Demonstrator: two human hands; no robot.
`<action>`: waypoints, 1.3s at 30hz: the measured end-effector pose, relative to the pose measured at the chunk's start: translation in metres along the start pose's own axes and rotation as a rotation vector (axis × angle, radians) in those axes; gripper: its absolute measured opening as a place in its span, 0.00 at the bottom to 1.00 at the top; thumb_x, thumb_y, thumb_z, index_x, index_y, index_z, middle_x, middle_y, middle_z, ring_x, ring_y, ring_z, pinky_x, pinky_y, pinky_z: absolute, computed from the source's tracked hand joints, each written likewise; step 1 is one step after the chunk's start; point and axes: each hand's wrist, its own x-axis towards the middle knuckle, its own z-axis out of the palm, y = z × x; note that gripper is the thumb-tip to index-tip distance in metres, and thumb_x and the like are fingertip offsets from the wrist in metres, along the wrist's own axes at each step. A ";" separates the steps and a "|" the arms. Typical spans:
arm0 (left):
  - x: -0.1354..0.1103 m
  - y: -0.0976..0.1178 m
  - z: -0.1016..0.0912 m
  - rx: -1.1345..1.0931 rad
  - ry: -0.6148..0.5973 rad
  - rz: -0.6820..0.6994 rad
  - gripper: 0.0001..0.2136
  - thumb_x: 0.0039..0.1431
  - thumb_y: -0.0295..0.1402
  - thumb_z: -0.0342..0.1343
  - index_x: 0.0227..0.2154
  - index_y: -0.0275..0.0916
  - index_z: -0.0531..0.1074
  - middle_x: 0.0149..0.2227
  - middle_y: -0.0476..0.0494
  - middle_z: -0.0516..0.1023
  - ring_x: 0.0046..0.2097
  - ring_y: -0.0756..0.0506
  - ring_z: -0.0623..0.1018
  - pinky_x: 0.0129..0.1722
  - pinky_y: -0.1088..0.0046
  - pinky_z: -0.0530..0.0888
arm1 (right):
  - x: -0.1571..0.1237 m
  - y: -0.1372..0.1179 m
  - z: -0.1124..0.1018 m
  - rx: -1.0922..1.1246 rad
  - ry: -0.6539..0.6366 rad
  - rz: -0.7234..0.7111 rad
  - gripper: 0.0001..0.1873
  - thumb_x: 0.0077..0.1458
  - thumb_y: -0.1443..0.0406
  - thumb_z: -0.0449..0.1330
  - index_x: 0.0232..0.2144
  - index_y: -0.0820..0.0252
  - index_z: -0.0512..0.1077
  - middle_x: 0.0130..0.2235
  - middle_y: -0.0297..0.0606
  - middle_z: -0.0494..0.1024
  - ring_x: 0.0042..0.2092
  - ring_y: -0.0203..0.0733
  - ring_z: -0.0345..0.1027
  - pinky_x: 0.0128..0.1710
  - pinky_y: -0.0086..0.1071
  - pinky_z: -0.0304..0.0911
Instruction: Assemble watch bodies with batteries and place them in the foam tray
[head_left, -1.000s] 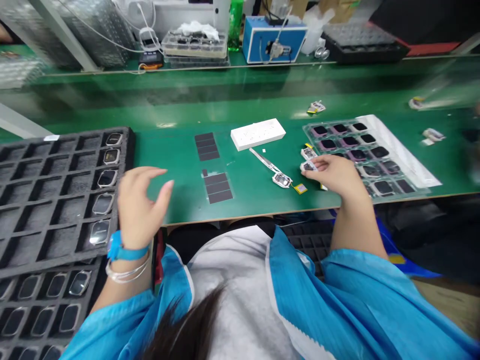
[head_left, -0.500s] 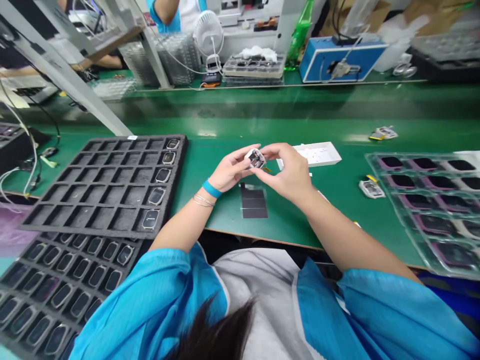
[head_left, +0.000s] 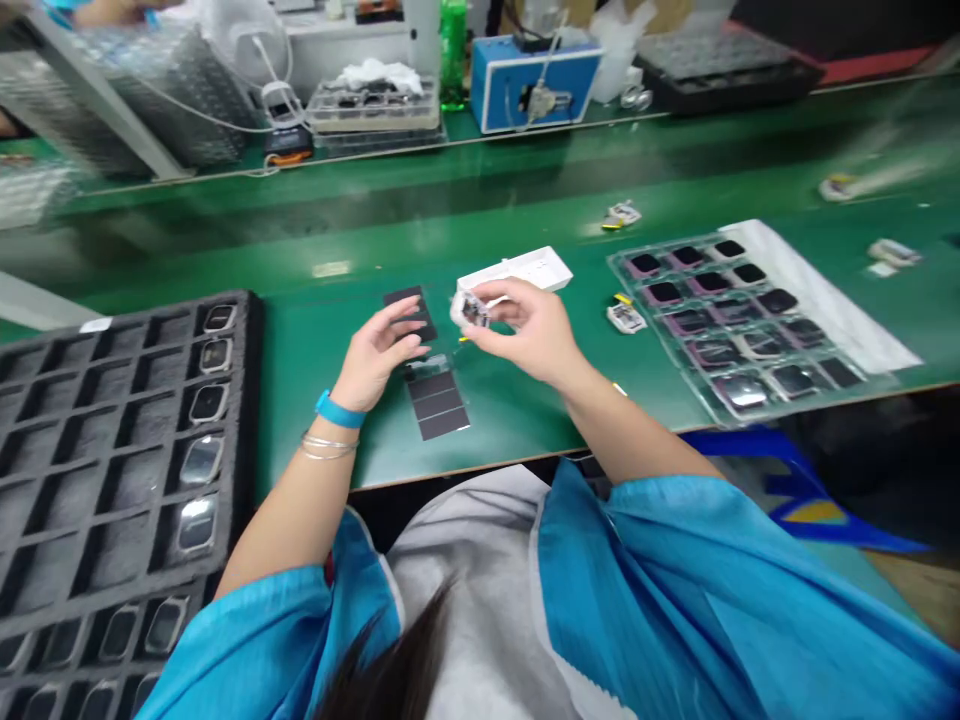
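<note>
My right hand pinches a small white watch case whose inside parts show, and holds it above the green bench. A bit of yellow sticks out below the case. To the left, my left hand has let its fingers spread apart, with nothing in them. Beneath and beside that hand lie dark rectangular strips on a clear sheet, and a second dark sheet lies partly behind the fingers. Just behind the right hand is a shallow white box.
At left, a black foam tray holds watches in its right column. A clear tray of watch faces lies at right, with a loose watch case beside it. A blue machine and a green bottle stand behind.
My left hand has come off the watch case and moved left, its fingers opening. The right hand now holds the case alone. The view has turned to the right.
</note>
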 end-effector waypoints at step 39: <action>0.004 -0.013 -0.001 -0.301 -0.072 -0.135 0.25 0.55 0.46 0.69 0.54 0.42 0.77 0.54 0.39 0.82 0.59 0.38 0.79 0.60 0.58 0.76 | 0.017 0.021 0.046 0.011 -0.152 -0.204 0.34 0.47 0.69 0.64 0.59 0.49 0.74 0.56 0.42 0.76 0.56 0.52 0.72 0.53 0.47 0.72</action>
